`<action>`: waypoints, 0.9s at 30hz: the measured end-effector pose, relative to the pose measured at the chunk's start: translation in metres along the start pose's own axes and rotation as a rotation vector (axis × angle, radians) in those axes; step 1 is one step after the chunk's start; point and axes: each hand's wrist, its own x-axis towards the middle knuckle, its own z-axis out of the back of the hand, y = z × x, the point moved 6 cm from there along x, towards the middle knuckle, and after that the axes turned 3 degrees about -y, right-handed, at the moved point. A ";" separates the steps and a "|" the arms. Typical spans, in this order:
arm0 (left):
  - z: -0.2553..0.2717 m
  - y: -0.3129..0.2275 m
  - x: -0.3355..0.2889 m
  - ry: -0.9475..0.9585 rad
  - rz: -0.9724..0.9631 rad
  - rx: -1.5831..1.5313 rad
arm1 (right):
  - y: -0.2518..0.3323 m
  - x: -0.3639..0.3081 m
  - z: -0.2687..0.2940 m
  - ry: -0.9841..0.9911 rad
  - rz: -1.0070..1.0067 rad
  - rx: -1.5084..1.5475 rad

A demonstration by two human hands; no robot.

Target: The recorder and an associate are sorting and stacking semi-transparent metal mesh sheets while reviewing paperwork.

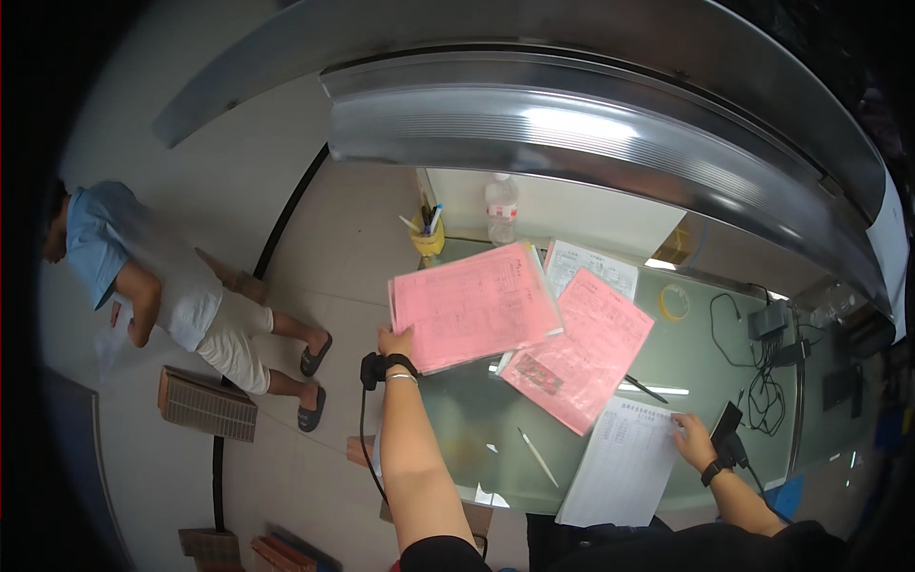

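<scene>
My left hand (396, 343) is closed on the lower left corner of a stack of pink paper sheets (477, 305), apparently in clear sleeves, tilted over the desk's far left. Beside it, another pink sheet (581, 357) in a clear sleeve lies slanted, partly covering a white printed form (596, 272). At the near edge lies a pad of white printed forms (620, 467), reaching toward my lap. My right hand (696, 440) has its fingers curled on the pad's upper right edge; its thumb is hard to see.
On the glass desk (505, 419) lie a white pen (538, 458), a dark pen (646, 389), a tape roll (674, 302) and tangled cables (762, 400). A yellow pen cup (427, 238) and a bottle (501, 210) stand behind. A person (191, 286) stands left, near cardboard pieces (205, 405).
</scene>
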 end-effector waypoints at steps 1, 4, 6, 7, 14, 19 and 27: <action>-0.002 0.022 0.007 0.162 0.101 -0.024 | 0.002 0.001 -0.003 0.009 0.016 0.007; -0.015 0.021 -0.024 0.434 0.294 -0.341 | -0.006 0.001 -0.005 0.010 0.027 0.020; -0.005 0.002 -0.060 0.511 0.385 -0.733 | -0.006 0.005 -0.006 0.019 0.052 0.051; 0.007 0.001 -0.081 0.461 0.441 -0.846 | -0.001 0.009 -0.009 0.033 0.061 0.059; 0.054 0.008 -0.276 0.014 0.593 -1.308 | 0.085 0.055 -0.042 0.280 0.150 0.333; 0.034 -0.002 -0.378 -0.139 0.888 -1.409 | 0.173 0.087 -0.127 0.722 -0.144 0.781; 0.049 -0.015 -0.395 0.913 1.064 -0.822 | 0.195 0.121 -0.183 0.329 0.013 0.474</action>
